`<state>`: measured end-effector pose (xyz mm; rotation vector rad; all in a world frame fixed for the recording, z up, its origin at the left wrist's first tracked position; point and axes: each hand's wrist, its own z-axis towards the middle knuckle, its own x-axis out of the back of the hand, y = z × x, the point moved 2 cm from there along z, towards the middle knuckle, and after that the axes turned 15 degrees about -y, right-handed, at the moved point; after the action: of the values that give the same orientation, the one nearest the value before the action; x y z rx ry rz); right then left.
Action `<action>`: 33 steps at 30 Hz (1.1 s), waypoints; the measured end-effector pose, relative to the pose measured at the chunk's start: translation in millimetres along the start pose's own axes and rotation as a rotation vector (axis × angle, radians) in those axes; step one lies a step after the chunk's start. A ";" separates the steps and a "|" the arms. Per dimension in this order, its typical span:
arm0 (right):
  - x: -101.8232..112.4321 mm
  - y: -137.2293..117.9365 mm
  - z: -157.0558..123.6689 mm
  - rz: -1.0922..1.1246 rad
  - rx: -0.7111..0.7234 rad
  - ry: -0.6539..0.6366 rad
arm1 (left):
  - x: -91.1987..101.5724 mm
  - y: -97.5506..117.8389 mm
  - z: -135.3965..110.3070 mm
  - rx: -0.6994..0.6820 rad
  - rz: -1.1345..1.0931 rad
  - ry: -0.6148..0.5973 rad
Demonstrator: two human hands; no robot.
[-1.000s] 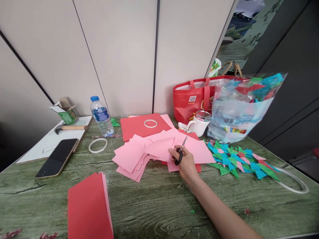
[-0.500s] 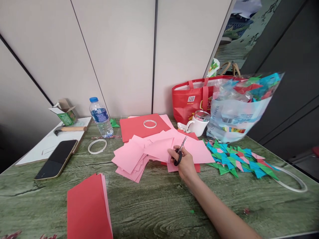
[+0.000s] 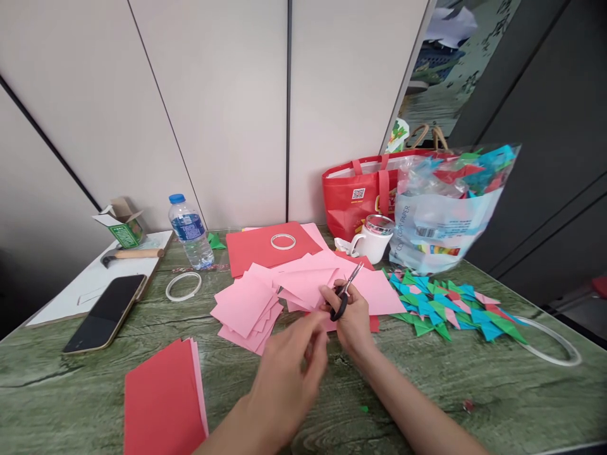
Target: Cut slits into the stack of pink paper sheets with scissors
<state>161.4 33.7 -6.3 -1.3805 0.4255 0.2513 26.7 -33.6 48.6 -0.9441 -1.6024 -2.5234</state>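
My right hand [image 3: 355, 319] is closed around a pair of small scissors [image 3: 339, 306] with black handles, blades pointing up and away. Its thumb and fingertips touch a folded pink paper sheet [image 3: 306, 284], but whether they pinch it is unclear. Just in front and to the left, my left hand [image 3: 289, 376] is raised with loosely bent fingers, slightly blurred; a gap shows between them and nothing is visible inside. Left of the hands lies a stack of pink paper squares [image 3: 245, 306]. More pink sheets [image 3: 374, 291] spread out behind my right hand.
Red paper [image 3: 164, 398] lies front left. Further back are a phone [image 3: 107, 313], hammer [image 3: 137, 253], water bottle [image 3: 191, 234], tape rings [image 3: 184, 287] and a white mug [image 3: 374, 240]. Folded paper pieces [image 3: 441, 306] lie at right, before a filled plastic bag [image 3: 441, 218].
My left hand has come into view from below and reached up beside my right hand. The right hand still holds the scissors near the pink paper. The view has shifted slightly.
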 end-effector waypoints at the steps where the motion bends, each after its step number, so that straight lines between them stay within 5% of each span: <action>1: -0.6 -1.8 -1.3 -0.039 0.028 0.003 | -3.0 -5.5 6.8 0.059 -0.030 -0.092; 4: -3.6 -7.2 -6.0 -0.202 0.117 -0.015 | -10.2 -28.6 22.7 0.287 -0.223 -0.288; 7: -6.2 -8.5 -10.2 -0.377 0.204 -0.084 | -9.2 -47.0 29.9 0.338 -0.362 -0.248; 15: -1.0 1.8 -15.2 -0.968 0.626 -0.256 | 11.5 -63.9 32.2 0.145 -0.678 0.113; 20: 0.8 -2.6 -16.3 -1.249 0.765 -0.317 | 10.8 -62.5 32.7 0.048 -0.930 0.083; 23: 1.6 -4.9 -16.8 -1.290 0.798 -0.339 | 8.4 -59.7 32.6 0.047 -1.122 0.056; 29: -4.7 -8.8 -18.8 -1.181 0.826 -0.450 | 12.3 -67.0 32.6 0.240 -1.157 0.234; 33: -12.7 -14.5 -21.0 -1.016 0.649 -0.347 | 20.7 -71.3 34.0 0.298 -1.149 0.368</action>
<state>153.1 11.5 9.4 -0.7464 -0.4754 -0.4527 3.8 34.7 10.2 0.6666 -2.7117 -2.5048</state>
